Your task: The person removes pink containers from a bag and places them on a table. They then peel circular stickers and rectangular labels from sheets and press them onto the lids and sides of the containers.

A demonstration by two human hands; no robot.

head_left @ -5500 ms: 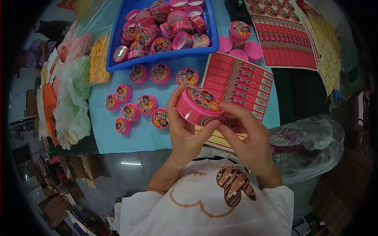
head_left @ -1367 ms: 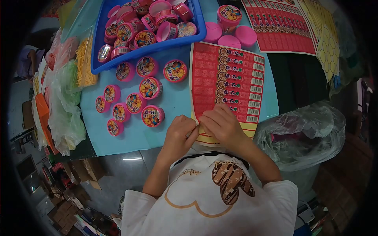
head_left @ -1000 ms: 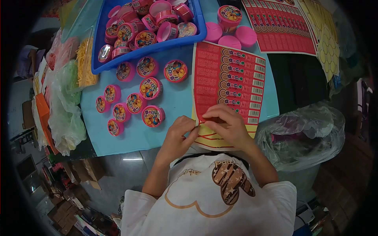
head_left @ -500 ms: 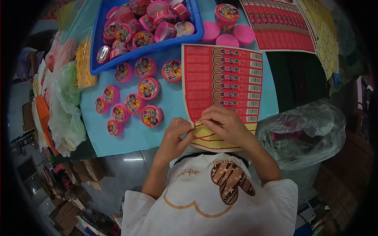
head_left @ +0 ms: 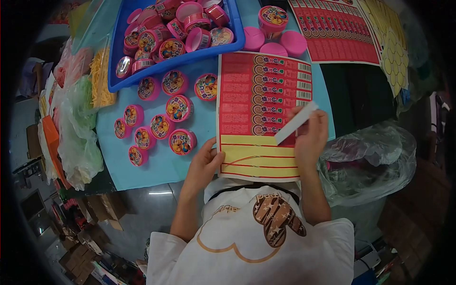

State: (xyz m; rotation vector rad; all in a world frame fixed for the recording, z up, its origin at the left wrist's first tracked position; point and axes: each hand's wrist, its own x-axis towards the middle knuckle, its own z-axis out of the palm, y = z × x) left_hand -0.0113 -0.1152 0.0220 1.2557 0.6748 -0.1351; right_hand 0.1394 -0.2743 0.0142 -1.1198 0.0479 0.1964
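Note:
A sheet of red barcode labels (head_left: 236, 102) lies at the table's front edge, its lower end peeled down to yellow backing with thin red lines. My left hand (head_left: 202, 166) pinches the sheet's left edge near the bottom, thumb on top. Above the sheet's right side, my right hand (head_left: 312, 140) holds one peeled label strip (head_left: 295, 124), tilted with its white underside showing. Left of the sheet stand several round pink tubs (head_left: 180, 108) with colourful printed lids.
A blue tray (head_left: 178, 56) full of pink tubs stands at the back left. Beyond the sheet are a lidded tub (head_left: 272, 20) and pink discs (head_left: 290, 43). More label sheets (head_left: 335, 35) lie back right. Clear plastic bags (head_left: 375, 159) hang at the right; yellow strips (head_left: 100, 76) sit left.
A label strip has come off the sheet, exposing more yellow backing. My right hand has carried it up and right. My left hand has moved down slightly to the sheet's left edge.

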